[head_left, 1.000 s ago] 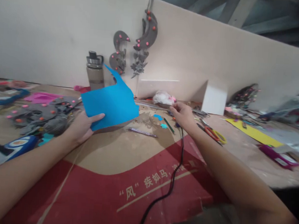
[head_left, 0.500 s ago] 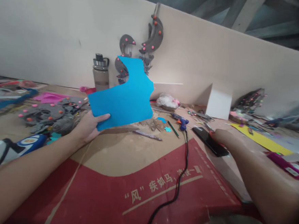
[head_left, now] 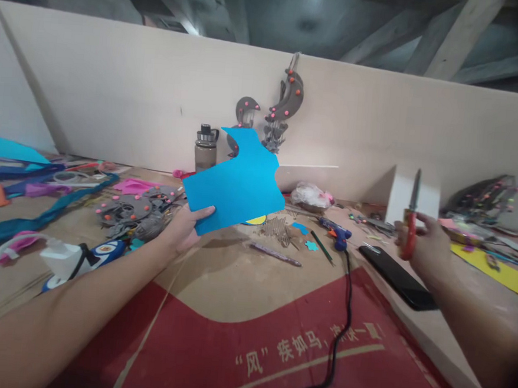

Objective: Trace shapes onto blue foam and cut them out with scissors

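My left hand (head_left: 188, 229) pinches the lower left corner of a bright blue craft sheet (head_left: 242, 184), thumb in front, and keeps it raised above the cardboard. Curved pieces are cut out of the sheet's upper and right edges. In my right hand (head_left: 430, 247) is a pair of scissors (head_left: 411, 228) with red handles, blades closed and pointing up. Beneath that hand lies a black phone (head_left: 397, 277). A blue glue gun (head_left: 339, 236), a dark green pencil (head_left: 321, 247), a purple pen (head_left: 276, 254) and a small blue flower cutout (head_left: 311, 245) rest between my hands.
Red and brown cardboard (head_left: 213, 344) covers the front, crossed by a black cord (head_left: 342, 336). A bottle (head_left: 206, 149) stands by the wall, near grey moon-shaped hangings (head_left: 292, 99). Grey felt pieces (head_left: 129, 205) and a power strip (head_left: 108, 251) lie left, a yellow strip (head_left: 497, 273) right.
My right hand has lifted the scissors up from beside the phone. The view has tilted up and shifted left, while my left hand still holds the blue sheet.
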A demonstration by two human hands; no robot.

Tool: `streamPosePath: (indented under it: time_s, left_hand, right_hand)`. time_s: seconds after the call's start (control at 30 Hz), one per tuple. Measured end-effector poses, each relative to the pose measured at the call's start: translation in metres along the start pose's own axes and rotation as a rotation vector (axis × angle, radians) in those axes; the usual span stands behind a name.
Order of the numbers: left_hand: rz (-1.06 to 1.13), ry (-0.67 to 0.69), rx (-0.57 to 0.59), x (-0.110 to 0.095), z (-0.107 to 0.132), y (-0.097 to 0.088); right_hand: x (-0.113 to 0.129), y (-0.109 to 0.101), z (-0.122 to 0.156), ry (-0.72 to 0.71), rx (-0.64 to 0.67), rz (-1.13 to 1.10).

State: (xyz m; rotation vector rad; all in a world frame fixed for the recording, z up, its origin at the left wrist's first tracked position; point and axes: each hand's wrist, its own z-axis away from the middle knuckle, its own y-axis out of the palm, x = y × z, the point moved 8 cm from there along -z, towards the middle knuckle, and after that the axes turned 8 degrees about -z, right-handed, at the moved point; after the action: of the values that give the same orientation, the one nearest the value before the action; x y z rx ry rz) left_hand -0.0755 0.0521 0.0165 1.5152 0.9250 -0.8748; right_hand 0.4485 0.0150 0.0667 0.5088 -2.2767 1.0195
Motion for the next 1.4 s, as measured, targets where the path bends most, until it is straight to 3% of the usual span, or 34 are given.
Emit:
streamPosePath:
  time_s: [0.1, 0.23, 0.33, 0.4, 0.57, 0.77, 0.87, 1.03, 1.4]
  left_hand:
    - [-0.015, 0.030, -0.059, -0.007, -0.004, -0.002]
    - [0.009, 0.076, -0.090, -0.019, -0.012, -0.005]
    - [0.017, 0.106, -0.146, -0.028, -0.017, -0.012]
    - [0.027, 0.110, -0.172, -0.030, -0.018, -0.016]
    - [0.063, 0.100, -0.211, -0.024, -0.018, -0.024]
    - [0.061, 0.107, -0.197, -0.022, -0.015, -0.028]
    - [0.059, 0.089, -0.180, -0.022, -0.011, -0.024]
    - [0.043, 0.079, -0.171, -0.023, -0.004, -0.014]
    - [0.035, 0.035, -0.167, -0.019, 0.001, -0.010]
  right_hand:
    - [0.067, 0.043, 0.023, -0.075, 0.048, -0.259]
    - [0.153, 0.106, 0.064, -0.174, 0.374, -0.718]
    - [0.195, 0.124, 0.090, -0.250, 0.507, -0.722]
    - [0.211, 0.125, 0.098, -0.270, 0.485, -0.745]
    - [0.213, 0.143, 0.107, -0.161, 0.428, -0.745]
    - [0.186, 0.183, 0.116, -0.031, 0.559, -0.773]
    - [0.187, 0.192, 0.119, -0.014, 0.640, -0.812]
    - [0.196, 0.193, 0.123, 0.056, 0.725, -0.880]
    - [0.198, 0.187, 0.122, -0.049, 0.743, -0.778]
